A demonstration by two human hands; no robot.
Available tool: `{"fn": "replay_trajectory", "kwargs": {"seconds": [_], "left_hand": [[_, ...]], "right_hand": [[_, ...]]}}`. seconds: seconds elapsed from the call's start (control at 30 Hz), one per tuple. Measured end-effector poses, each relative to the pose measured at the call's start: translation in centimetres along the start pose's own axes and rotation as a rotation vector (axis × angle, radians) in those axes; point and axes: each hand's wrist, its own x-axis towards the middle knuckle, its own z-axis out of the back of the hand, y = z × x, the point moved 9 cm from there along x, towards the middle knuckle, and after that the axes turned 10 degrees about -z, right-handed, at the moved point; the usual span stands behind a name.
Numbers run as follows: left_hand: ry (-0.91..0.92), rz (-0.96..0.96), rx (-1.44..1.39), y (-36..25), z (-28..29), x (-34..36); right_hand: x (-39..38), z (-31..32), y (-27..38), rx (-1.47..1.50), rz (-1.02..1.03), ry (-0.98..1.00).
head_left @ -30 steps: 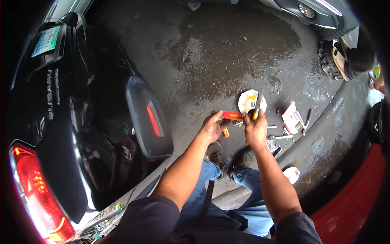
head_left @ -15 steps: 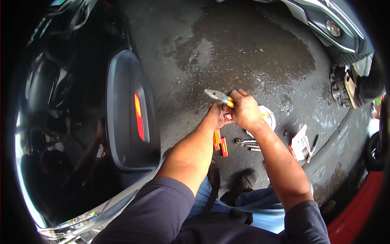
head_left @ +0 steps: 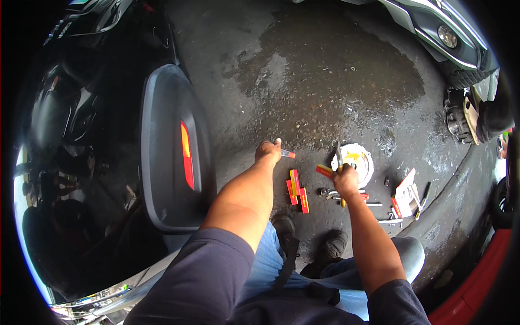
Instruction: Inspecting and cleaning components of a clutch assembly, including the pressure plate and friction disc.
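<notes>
My left hand [head_left: 266, 151] is closed on a slim clear tube with a red end [head_left: 288, 154], held out over the dark floor. Farther right, my right hand [head_left: 345, 179] is closed around pliers [head_left: 339, 154] with yellow handles, their jaws pointing away from me. A red and yellow box [head_left: 324, 170] sits against that hand's left side; whether the fingers hold it or it lies on the floor I cannot tell. Just beyond the hand is a pale round disc with a toothed rim [head_left: 366, 162]. Several red and yellow boxes [head_left: 294, 183] lie between my arms.
Sockets and metal tools [head_left: 372, 204] lie below the disc. A white and red carton [head_left: 402, 196] stands to the right with tools beside it. A black vehicle bumper [head_left: 168, 146] fills the left. A dark metal housing [head_left: 460, 116] rests far right, and a red body panel [head_left: 482, 276] is lower right.
My hands have separated. The right hand brought the pliers down and right, near the disc and floor tools. The left hand moved slightly left, with the clear tube now showing.
</notes>
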Motion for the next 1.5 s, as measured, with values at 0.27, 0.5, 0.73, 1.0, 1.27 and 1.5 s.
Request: {"fn": "replay_trajectory", "kwargs": {"seconds": [0.27, 0.5, 0.73, 1.0, 1.27, 1.5], "left_hand": [[-0.043, -0.192, -0.300, -2.2, 3.8, 1.0], [0.209, -0.505, -0.592, -14.6, 7.5, -8.4], [0.139, -0.955, 0.264, -16.9, 10.5, -16.5], [0.987, -0.658, -0.553, -14.0, 6.0, -16.0], [0.613, -0.701, -0.188, -14.8, 8.0, -14.4], [0.250, -0.993, -0.016, -16.8, 10.6, -14.1]], "right_hand": [[0.1, -5.5, 4.5, 0.605, 0.003, 0.279], [0.5, 4.3, 12.0, 0.740, 0.051, 0.270], [-3.0, 11.2, 17.3, 0.322, 0.202, 0.232], [-3.8, 11.1, 17.6, 0.426, 0.381, 0.365], [-2.6, 10.0, 17.2, 0.624, 0.342, 0.499], [-2.1, 8.8, 16.4, 0.774, 0.250, 0.576]]}}
